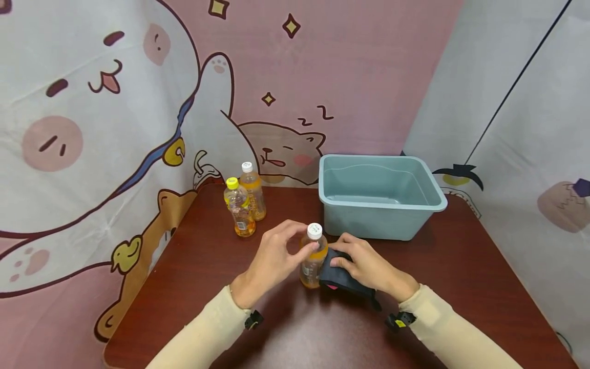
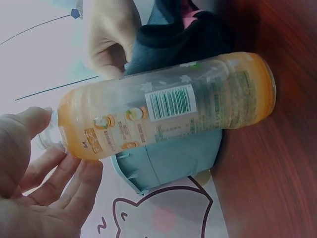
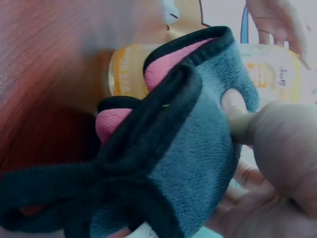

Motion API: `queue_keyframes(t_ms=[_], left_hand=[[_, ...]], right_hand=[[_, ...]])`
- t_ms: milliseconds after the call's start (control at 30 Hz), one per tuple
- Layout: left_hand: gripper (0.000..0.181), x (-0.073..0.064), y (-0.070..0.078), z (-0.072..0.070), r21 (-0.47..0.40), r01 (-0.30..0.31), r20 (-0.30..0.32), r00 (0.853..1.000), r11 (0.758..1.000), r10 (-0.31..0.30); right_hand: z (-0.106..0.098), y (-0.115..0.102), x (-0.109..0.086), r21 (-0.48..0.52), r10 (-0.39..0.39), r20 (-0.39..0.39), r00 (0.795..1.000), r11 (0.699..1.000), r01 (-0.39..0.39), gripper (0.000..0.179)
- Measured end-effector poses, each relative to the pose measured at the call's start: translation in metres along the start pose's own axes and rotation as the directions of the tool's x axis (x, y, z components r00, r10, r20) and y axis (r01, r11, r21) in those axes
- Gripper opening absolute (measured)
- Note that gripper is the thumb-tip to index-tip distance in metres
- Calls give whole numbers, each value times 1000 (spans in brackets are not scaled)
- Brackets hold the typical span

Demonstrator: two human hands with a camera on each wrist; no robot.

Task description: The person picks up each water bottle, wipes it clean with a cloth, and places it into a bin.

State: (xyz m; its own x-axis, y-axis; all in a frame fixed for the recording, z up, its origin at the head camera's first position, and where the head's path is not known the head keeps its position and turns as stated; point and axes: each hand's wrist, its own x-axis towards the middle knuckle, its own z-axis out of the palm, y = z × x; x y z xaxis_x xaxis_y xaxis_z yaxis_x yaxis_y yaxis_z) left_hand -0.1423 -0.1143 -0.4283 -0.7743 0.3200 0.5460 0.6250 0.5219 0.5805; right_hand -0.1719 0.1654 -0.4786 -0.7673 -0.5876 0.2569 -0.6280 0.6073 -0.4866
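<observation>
A clear plastic bottle [image 1: 310, 274] with a white cap and orange label stands upright near the middle of the table. Thumb and fingers of my left hand [image 1: 276, 251] pinch it around the neck, just under the cap. My right hand [image 1: 369, 264] grips a folded dark grey-blue cloth [image 1: 338, 271] at the bottle's right side. In the right wrist view the cloth [image 3: 203, 134] shows pink inner faces, black edging and a black loop, with the thumb pressing on its outer face. The left wrist view shows a barcode on the bottle [image 2: 171, 103] and the cloth against or close behind it.
A yellow-capped bottle [image 1: 238, 207] and a white-capped bottle [image 1: 253, 192] stand together at the back left. Behind the right hand sits a blue-grey plastic bin [image 1: 369, 220]. A cartoon-printed curtain [image 1: 369, 77] hangs beyond the dark red-brown table [image 1: 193, 302].
</observation>
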Motion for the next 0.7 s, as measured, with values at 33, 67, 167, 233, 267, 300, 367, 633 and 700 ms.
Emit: queue_keyframes(t_ms=[33,67,167,233,267,300,367,633,700], left_hand=[[37,0,-1,0,1,-1,4,1000,1000,1],[37,0,-1,0,2,-2,7,1000,1000,2],[38,0,-2,-1,5,-2,17,1000,1000,2],[38,0,-2,-2,4,-3,22,1000,1000,3],[38,1,-2,-2,5,-4,24,1000,1000,4],[37,1,-1,-2,5,-6,26,1000,1000,6],[37,1,-1,-2,3,-12,25,1000,1000,12],[37,0,-1,-1,24,-15,22,1000,1000,14],[37,0,-2,-2,28,-13,18,1000,1000,12]], right_hand=[[1,1,0,-5,1,14,1000,1000,-1,38],[2,1,0,-8,3,27,1000,1000,-3,37],[4,2,2,-12,8,62,998,1000,-7,32],[5,2,3,-12,7,75,997,1000,-6,29],[5,2,3,-10,3,79,997,1000,-2,28],[5,2,3,-8,-1,80,997,1000,2,26],[5,1,2,-7,-5,76,997,1000,6,25],[-7,-7,0,26,1,-2,1000,1000,-1,41],[-12,-10,2,40,2,-21,1000,999,-2,43]])
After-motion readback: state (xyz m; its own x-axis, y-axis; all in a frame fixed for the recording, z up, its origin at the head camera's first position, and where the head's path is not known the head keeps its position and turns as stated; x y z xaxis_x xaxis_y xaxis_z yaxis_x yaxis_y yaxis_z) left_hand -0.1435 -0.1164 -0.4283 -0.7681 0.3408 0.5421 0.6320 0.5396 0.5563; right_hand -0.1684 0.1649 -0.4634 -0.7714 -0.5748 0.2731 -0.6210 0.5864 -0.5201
